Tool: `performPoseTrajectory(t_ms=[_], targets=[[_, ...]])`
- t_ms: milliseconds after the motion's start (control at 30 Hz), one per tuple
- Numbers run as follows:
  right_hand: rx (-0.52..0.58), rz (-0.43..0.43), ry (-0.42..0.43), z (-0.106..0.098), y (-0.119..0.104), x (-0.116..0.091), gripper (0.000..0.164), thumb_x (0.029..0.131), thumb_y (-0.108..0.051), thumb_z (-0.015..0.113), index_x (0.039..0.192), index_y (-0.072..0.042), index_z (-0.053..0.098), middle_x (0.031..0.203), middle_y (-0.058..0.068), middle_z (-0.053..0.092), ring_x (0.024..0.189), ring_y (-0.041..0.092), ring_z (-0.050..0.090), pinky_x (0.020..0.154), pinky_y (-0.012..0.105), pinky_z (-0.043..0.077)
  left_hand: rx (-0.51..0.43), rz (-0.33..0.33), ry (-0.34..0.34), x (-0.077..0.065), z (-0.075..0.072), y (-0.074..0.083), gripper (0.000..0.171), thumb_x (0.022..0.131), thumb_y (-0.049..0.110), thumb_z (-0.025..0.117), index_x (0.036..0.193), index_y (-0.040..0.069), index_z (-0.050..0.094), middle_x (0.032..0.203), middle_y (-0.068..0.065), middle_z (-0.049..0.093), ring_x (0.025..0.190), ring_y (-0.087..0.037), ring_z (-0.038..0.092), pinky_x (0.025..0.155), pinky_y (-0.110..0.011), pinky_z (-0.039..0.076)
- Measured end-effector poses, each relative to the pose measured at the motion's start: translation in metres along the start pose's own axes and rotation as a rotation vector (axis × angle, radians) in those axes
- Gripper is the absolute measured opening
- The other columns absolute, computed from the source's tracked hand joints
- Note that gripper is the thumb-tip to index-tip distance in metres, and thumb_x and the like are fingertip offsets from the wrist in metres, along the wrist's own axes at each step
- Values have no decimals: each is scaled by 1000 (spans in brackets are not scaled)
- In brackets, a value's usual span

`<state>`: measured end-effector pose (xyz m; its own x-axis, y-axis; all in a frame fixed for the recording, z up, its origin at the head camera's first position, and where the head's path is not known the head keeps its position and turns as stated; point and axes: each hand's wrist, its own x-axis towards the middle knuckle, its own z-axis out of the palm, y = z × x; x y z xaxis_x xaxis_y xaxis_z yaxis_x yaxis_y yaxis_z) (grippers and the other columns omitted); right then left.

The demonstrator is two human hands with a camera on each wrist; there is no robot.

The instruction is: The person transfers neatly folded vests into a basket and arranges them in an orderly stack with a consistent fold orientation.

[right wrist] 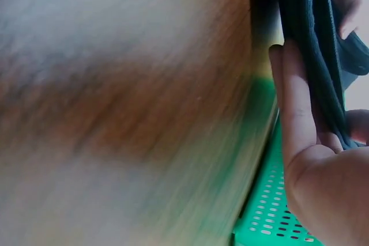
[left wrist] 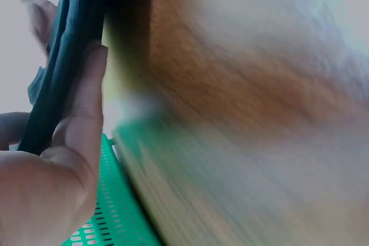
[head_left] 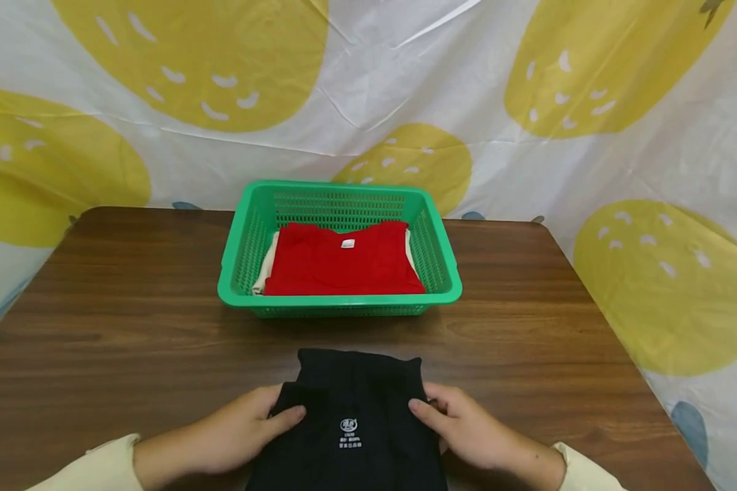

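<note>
A black folded garment (head_left: 359, 402) with a white printed label inside its neck is held up at the front of the table. My left hand (head_left: 246, 426) grips its left edge, thumb on top and fingers underneath. On the opposite edge my right hand (head_left: 467, 426) pinches the cloth the same way. The left wrist view shows the dark folded layers (left wrist: 75, 44) between thumb and fingers; the right wrist view shows the cloth (right wrist: 314, 44) likewise. Beyond the garment, a red folded garment (head_left: 344, 262) with a small white tag lies in a green basket (head_left: 344, 300).
The green basket stands on the brown wooden table (head_left: 129, 307) near its back edge. Cream cloth (head_left: 267, 266) shows beneath the red garment. A white curtain (head_left: 221, 160) with yellow fruit shapes hangs behind the table and along its right side.
</note>
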<state>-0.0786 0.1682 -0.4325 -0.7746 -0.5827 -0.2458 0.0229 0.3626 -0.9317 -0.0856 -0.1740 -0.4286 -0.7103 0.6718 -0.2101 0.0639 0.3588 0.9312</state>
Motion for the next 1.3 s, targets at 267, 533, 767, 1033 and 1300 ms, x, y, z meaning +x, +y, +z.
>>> performPoseTrajectory(t_ms=[267, 533, 767, 1033, 1300], targets=[[175, 45, 5, -3, -12, -5, 41, 108, -32, 43, 127, 2, 54, 95, 9, 71, 77, 16, 71, 60, 35, 60, -272, 23, -25, -6, -6, 8, 45, 106, 26, 49, 139, -4, 46, 122, -16, 69, 97, -17, 71, 81, -26, 57], [210, -60, 69, -21, -48, -5, 39, 109, -27, 42, 127, 7, 49, 98, 4, 71, 85, 17, 73, 67, 39, 61, -188, 104, 24, -4, -31, 40, 46, 107, 25, 47, 143, -4, 43, 127, -18, 67, 104, -16, 71, 86, -28, 57], [105, -117, 187, -51, -78, 16, 38, 109, -26, 40, 130, 5, 50, 90, 0, 71, 76, 14, 71, 62, 36, 60, -95, 120, 155, 16, -66, 70, 44, 107, 26, 47, 142, 0, 43, 122, -19, 69, 98, -20, 73, 83, -34, 59], [133, -102, 285, -89, -94, 64, 37, 110, -29, 37, 133, -5, 52, 84, -3, 70, 73, 12, 70, 60, 31, 58, -46, 44, 254, 50, -109, 84, 39, 108, 28, 45, 135, 0, 51, 109, -10, 74, 88, -16, 74, 79, -34, 59], [76, -49, 299, -112, -101, 103, 39, 109, -35, 37, 133, -8, 53, 87, -2, 71, 74, 15, 70, 65, 35, 59, 36, -21, 271, 78, -140, 87, 42, 108, 28, 43, 143, 5, 44, 116, -17, 68, 88, -17, 71, 76, -39, 60]])
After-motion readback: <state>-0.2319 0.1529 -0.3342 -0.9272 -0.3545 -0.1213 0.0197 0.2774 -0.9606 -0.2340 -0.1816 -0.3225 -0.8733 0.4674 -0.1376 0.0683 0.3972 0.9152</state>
